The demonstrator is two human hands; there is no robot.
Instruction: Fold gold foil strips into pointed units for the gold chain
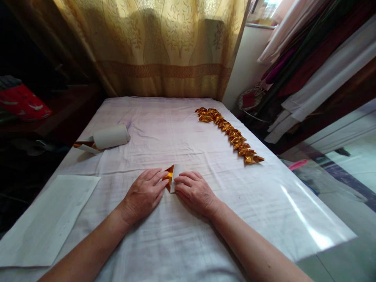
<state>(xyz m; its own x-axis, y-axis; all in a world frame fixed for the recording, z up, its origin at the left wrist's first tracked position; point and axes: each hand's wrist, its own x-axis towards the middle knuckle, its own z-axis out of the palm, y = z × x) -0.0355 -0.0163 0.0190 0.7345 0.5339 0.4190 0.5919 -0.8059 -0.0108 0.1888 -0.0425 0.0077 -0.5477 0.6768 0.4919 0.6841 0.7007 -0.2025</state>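
Observation:
A small piece of gold foil paper [170,177] with a white back lies partly folded on the white-covered table. Its gold side shows as a triangle on the left, and a white folded flap [177,170] stands along the right. The fingers of my left hand [146,192] are together and hold down the gold edge. From the other side, my right hand [195,191] has its bent fingers over the white flap, holding it. Both thumbs are hidden beneath the hands.
Folded gold foil pieces [232,133] form a curving row at the back right. A white roll [111,136] with a loose gold-lined end lies at the back left. White sheets [49,219] rest at the left edge. A patterned curtain [176,43] hangs behind; clothes [329,70] hang right.

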